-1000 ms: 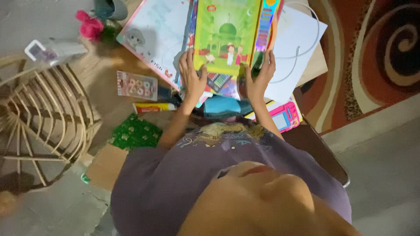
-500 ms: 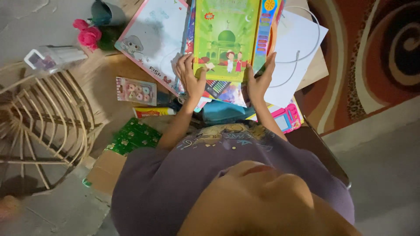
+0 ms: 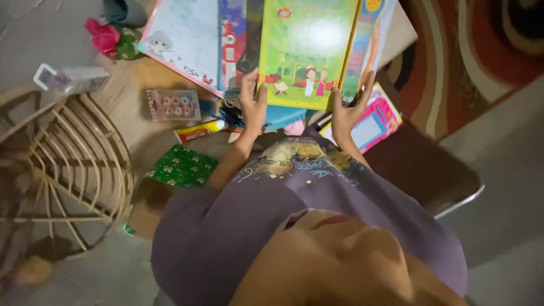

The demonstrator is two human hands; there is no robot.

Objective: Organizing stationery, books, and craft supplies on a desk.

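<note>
Tabletop (image 3: 153, 79): two hands, one green book (image 3: 309, 51).

Book (image 3: 306, 54) between hands: bright green cover, cartoon figures, orange-yellow side strip. Toy (image 3: 371, 122) beside right hand (image 3: 350, 110): pink, blue screen. Pouch (image 3: 181, 166) below left hand (image 3: 253, 102): green, pale floral print

Bare tabletop (image 3: 127, 116) lies between the rattan chair (image 3: 68, 164) and sticker card (image 3: 172, 105)

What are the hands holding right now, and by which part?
Both hold the green picture book by its near edge: the left hand at one bottom corner, the right hand at the other.
</note>
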